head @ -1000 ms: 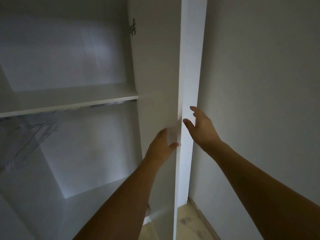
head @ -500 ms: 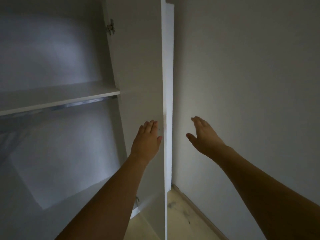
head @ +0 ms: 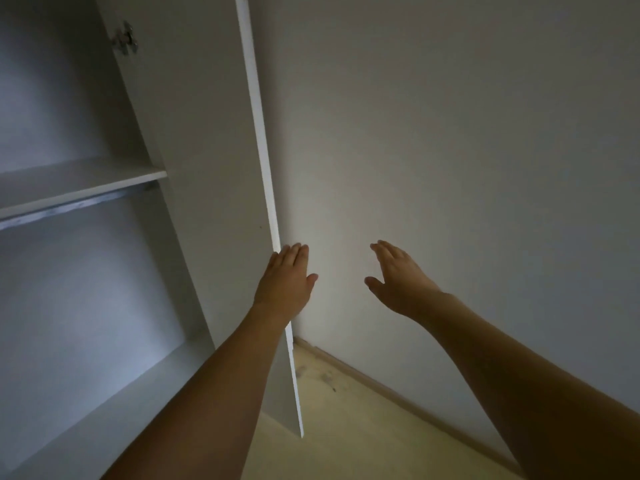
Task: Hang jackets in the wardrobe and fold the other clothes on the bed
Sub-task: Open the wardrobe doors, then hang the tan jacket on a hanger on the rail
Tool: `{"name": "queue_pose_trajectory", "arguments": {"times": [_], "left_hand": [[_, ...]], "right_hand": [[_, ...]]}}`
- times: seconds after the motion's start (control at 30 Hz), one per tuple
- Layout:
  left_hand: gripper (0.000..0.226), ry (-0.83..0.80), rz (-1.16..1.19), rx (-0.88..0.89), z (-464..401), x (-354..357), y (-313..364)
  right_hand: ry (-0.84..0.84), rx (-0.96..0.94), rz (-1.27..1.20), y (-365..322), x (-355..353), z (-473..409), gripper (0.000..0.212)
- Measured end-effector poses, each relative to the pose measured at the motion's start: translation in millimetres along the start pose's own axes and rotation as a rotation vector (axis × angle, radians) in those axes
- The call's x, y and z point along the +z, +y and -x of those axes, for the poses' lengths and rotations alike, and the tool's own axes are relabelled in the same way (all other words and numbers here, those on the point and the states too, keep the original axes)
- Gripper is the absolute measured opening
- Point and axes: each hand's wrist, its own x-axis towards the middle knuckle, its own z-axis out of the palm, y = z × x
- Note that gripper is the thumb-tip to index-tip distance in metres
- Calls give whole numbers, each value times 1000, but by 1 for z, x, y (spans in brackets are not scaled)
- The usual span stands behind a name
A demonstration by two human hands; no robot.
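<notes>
Likely the wardrobe door (head: 207, 188), pushed at its edge by flat left hand (head: 285, 284), slams the wall (head: 450, 168) at frame right; right hand (head: 398, 282) open, grasping nothing.

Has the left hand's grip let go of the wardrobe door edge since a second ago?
Yes. The left hand now lies flat with straight fingers against the wardrobe door edge, no longer curled round it.
</notes>
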Motion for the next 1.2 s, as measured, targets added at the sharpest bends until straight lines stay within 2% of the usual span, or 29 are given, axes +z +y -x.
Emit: {"name": "queue_pose_trajectory", "arguments": {"times": [0.23,0.4,0.53,0.87,1.1,1.2], "left_hand": [[62,-38,64,108,55,2,147],[61,-71,119,228,110,7,267],[60,-112,117,318,140,16,327],[62,-250,168,365,191,35,450],[59,-193,222,404,244,15,588],[58,-193,248,368,277,17,645]], "right_hand": [[60,121,-5,97,-43,142,67],[9,280,-12,180,-64,258,67],[-23,346,-52,215,-70,320,66],[-2,490,-87,289,-106,433,66],[6,527,-76,370,-150,547,66],[-22,516,-73,410,-165,600,66]]}}
